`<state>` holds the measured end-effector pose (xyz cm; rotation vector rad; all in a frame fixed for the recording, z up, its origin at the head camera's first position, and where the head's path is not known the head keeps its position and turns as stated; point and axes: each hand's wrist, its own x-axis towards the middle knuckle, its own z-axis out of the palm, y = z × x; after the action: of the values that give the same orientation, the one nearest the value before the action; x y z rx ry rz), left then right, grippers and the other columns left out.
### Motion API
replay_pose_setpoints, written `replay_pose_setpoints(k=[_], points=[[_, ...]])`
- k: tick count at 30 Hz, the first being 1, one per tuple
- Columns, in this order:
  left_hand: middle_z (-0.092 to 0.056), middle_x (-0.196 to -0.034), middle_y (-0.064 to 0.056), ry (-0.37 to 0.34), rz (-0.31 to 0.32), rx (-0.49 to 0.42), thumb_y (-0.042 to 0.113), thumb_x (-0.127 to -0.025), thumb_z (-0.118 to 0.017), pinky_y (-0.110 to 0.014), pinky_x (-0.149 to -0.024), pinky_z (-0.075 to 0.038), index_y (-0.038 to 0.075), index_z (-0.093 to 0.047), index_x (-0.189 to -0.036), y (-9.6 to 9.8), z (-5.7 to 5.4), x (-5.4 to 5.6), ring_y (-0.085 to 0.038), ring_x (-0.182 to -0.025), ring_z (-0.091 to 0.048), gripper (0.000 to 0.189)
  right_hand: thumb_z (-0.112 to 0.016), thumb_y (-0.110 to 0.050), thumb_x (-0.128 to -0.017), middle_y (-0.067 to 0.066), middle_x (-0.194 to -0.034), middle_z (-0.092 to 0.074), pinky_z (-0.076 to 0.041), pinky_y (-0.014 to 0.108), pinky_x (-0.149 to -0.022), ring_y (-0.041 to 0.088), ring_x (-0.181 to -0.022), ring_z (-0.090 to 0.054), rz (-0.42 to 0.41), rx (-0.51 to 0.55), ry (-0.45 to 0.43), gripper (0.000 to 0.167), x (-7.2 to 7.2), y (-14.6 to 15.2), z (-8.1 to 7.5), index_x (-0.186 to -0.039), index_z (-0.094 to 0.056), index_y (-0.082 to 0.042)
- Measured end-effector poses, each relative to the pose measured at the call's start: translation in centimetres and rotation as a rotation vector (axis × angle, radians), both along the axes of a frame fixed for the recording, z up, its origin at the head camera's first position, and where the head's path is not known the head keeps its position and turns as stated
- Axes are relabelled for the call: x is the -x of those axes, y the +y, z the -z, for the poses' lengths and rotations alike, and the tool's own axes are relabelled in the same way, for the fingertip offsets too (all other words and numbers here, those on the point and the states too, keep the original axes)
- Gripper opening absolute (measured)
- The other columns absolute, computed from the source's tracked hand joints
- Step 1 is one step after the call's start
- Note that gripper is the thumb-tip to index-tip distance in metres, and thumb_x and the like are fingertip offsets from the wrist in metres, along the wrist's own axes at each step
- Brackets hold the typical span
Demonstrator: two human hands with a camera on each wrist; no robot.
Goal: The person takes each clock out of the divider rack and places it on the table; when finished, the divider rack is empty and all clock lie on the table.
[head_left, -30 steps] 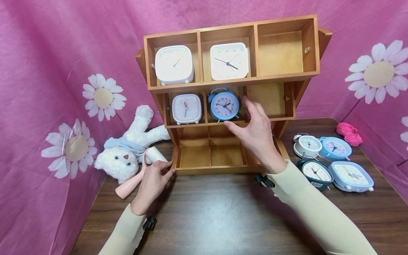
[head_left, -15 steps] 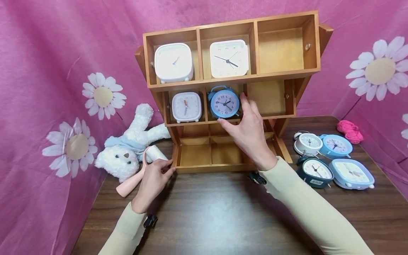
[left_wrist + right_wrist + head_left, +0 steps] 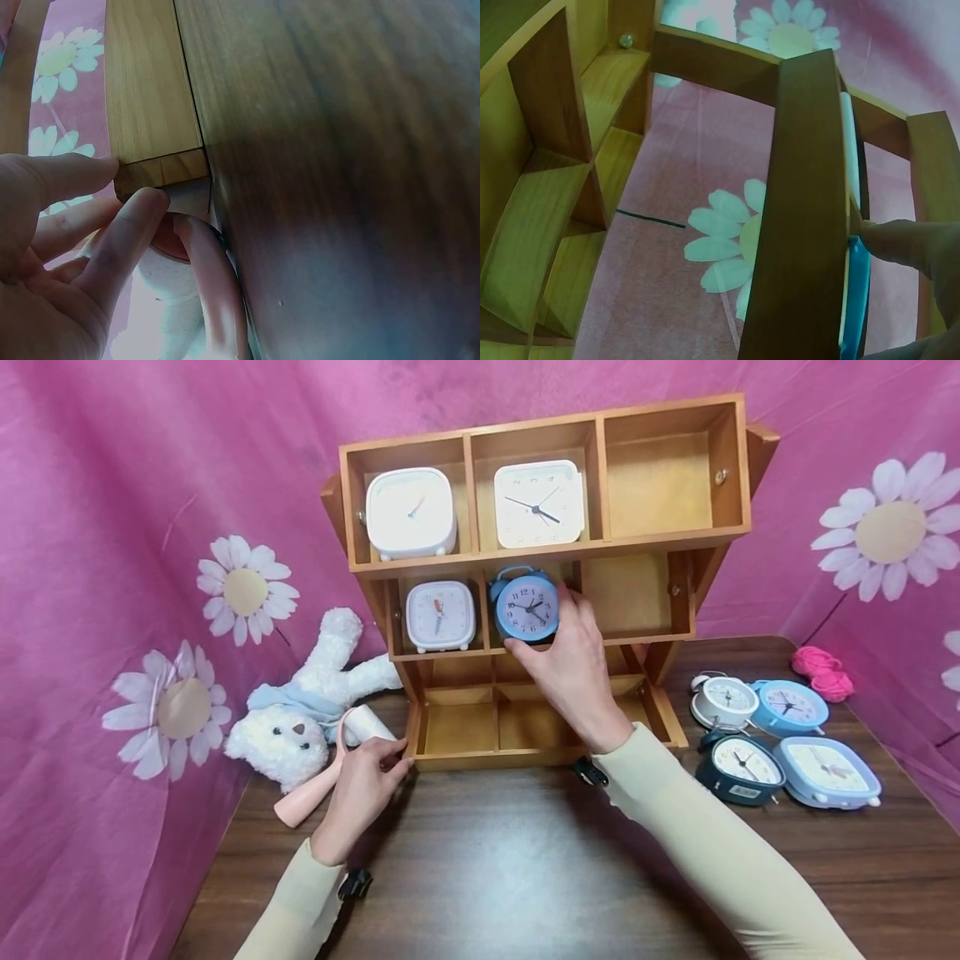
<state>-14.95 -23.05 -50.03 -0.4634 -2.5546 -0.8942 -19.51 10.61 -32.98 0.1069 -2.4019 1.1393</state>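
A wooden shelf unit [image 3: 660, 485] with three tilted tiers of compartments stands at the back. In the middle compartment of its second tier sits a round blue alarm clock [image 3: 527, 607]. My right hand [image 3: 573, 672] grips this clock, thumb at its lower edge and fingers along its right side. The right wrist view shows only the blue edge of the clock [image 3: 854, 300] beside a finger. My left hand [image 3: 362, 789] pinches the shelf's lower left front corner; in the left wrist view, fingertips lie on both sides of that wooden end [image 3: 161, 168].
White clocks [image 3: 411, 514] fill other left and middle compartments. On the right lie several more alarm clocks [image 3: 742, 764] and pink yarn [image 3: 822, 674]. At left are a white teddy bear [image 3: 277, 747] and a lint roller [image 3: 307, 797] on the wooden table [image 3: 480, 860].
My right hand has moved left from beside the blue alarm clock and closed onto it. The left hand has stayed at the shelf corner.
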Motion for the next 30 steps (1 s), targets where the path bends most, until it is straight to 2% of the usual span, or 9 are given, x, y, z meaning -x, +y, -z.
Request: replay_pose_setpoints(k=[4, 6, 8, 13, 15, 22, 27, 28, 30], points=[[-0.084, -0.106, -0.012, 0.001, -0.005, 0.001, 0.024, -0.096, -0.089, -0.033, -0.073, -0.06, 0.007, -0.088, -0.119, 0.2, 0.0, 0.1, -0.018, -0.088, -0.076, 0.029, -0.095, -0.03, -0.086, 0.03, -0.163, -0.05, -0.046, 0.059, -0.126, 0.047, -0.147, -0.055, 0.016, 0.0, 0.002, 0.104, 0.3, -0.3, 0.2, -0.168, -0.041, 0.003], [-0.084, -0.106, -0.015, 0.007, 0.002, 0.004, 0.022, -0.096, -0.088, -0.038, -0.073, -0.062, 0.005, -0.087, -0.119, 0.7, -0.9, -0.2, -0.022, -0.088, -0.077, 0.029, -0.095, -0.031, -0.086, 0.029, -0.163, -0.049, -0.047, 0.06, -0.125, 0.047, -0.146, -0.055, 0.025, 0.005, -0.001, 0.104, 0.4, -0.5, 0.1, -0.168, -0.04, 0.003], [-0.084, -0.105, -0.015, 0.019, 0.008, -0.003, 0.025, -0.098, -0.087, -0.034, -0.073, -0.06, 0.005, -0.087, -0.119, 0.7, -1.0, -0.2, -0.02, -0.087, -0.076, 0.029, -0.096, -0.032, -0.086, 0.029, -0.163, -0.048, -0.047, 0.06, -0.124, 0.047, -0.145, -0.056, 0.033, 0.008, -0.009, 0.105, 0.5, -0.6, 0.0, -0.168, -0.039, 0.002], [-0.084, -0.103, -0.014, 0.007, -0.006, 0.01, 0.017, -0.095, -0.088, -0.034, -0.074, -0.061, 0.003, -0.087, -0.117, 1.5, -2.7, -1.4, -0.021, -0.087, -0.077, 0.026, -0.096, -0.032, -0.086, 0.029, -0.162, -0.048, -0.049, 0.06, -0.122, 0.046, -0.143, -0.057, 0.04, 0.004, -0.028, 0.106, 0.5, -0.7, 0.0, -0.168, -0.039, 0.002], [-0.084, -0.103, -0.015, 0.0, -0.016, 0.02, 0.01, -0.091, -0.088, -0.041, -0.075, -0.062, 0.0, -0.087, -0.116, 2.0, -3.7, -2.1, -0.025, -0.088, -0.078, 0.027, -0.096, -0.032, -0.086, 0.029, -0.16, -0.048, -0.049, 0.06, -0.121, 0.046, -0.143, -0.057, 0.035, 0.003, -0.026, 0.105, 0.5, -0.7, -0.1, -0.168, -0.04, 0.002], [-0.084, -0.102, -0.014, 0.041, 0.003, -0.018, 0.017, -0.094, -0.087, -0.03, -0.074, -0.06, 0.002, -0.087, -0.115, 1.3, -2.4, -1.6, -0.016, -0.086, -0.076, 0.026, -0.097, -0.033, -0.085, 0.029, -0.162, -0.048, -0.05, 0.061, -0.121, 0.046, -0.143, -0.058, 0.037, -0.023, -0.041, 0.106, 0.4, -0.8, -0.2, -0.168, -0.04, 0.001], [-0.085, -0.105, -0.016, -0.008, -0.034, 0.035, 0.008, -0.092, -0.088, -0.038, -0.077, -0.063, -0.001, -0.086, -0.116, 2.1, -3.9, -2.0, -0.024, -0.09, -0.079, 0.025, -0.098, -0.032, -0.084, 0.031, -0.16, -0.049, -0.051, 0.062, -0.12, 0.049, -0.141, -0.059, 0.032, -0.039, -0.041, 0.107, 0.6, -0.7, -0.4, -0.167, -0.039, 0.003], [-0.085, -0.105, -0.017, -0.028, -0.046, 0.049, 0.005, -0.09, -0.088, -0.042, -0.078, -0.064, -0.003, -0.086, -0.116, 2.5, -4.6, -2.3, -0.027, -0.091, -0.079, 0.027, -0.098, -0.031, -0.084, 0.031, -0.159, -0.05, -0.051, 0.062, -0.12, 0.048, -0.14, -0.059, 0.029, -0.039, -0.04, 0.106, 0.6, -0.6, -0.4, -0.167, -0.04, 0.002], [-0.085, -0.107, -0.017, -0.047, -0.053, 0.057, 0.005, -0.091, -0.088, -0.042, -0.079, -0.064, -0.002, -0.086, -0.117, 2.6, -4.8, -2.4, -0.028, -0.092, -0.08, 0.027, -0.098, -0.03, -0.083, 0.031, -0.157, -0.051, -0.051, 0.062, -0.119, 0.048, -0.139, -0.059, 0.026, -0.038, -0.039, 0.103, 0.7, -0.5, -0.5, -0.165, -0.043, 0.001]])
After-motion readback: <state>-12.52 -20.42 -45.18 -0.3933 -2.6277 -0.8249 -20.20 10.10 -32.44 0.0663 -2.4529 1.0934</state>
